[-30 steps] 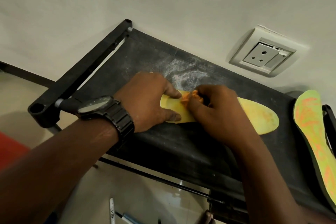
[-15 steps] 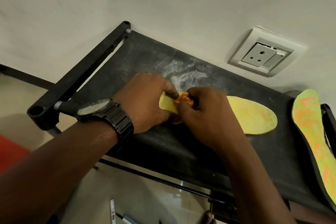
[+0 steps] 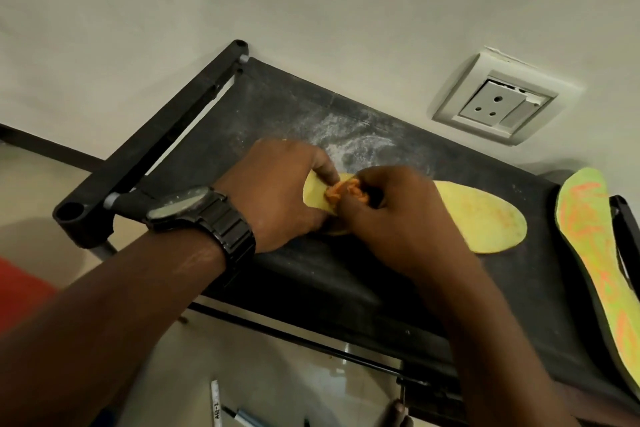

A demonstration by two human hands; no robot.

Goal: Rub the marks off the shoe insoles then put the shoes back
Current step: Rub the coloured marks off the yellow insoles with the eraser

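Your right hand [image 3: 391, 215] has its grip bunched tight round the orange cloth [image 3: 346, 192], which is pressed onto the yellow insole [image 3: 485, 218] close to its heel end. The insole lies flat on the black rack [image 3: 346, 274]. Its long axis runs from under your hands out to your right, and the toe end is bare and well clear of both hands.

Your left hand [image 3: 277, 191] pins the heel end with its thumb on the top face, just beside the cloth. Its other fingers are hidden under your right hand, so I cannot tell whether that grip is curled round the edge or only pressing down.

The unrubbed length lies to the right of the cloth, so I judge the next strokes should travel that way along the axis, away from the left hand. Nothing stands in that path.

The second insole [image 3: 595, 253], green with orange marks, leans at the rack's right end, well apart from the work. White powder [image 3: 360, 139] dusts the rack behind your hands, and a socket [image 3: 498, 104] sits on the wall above.
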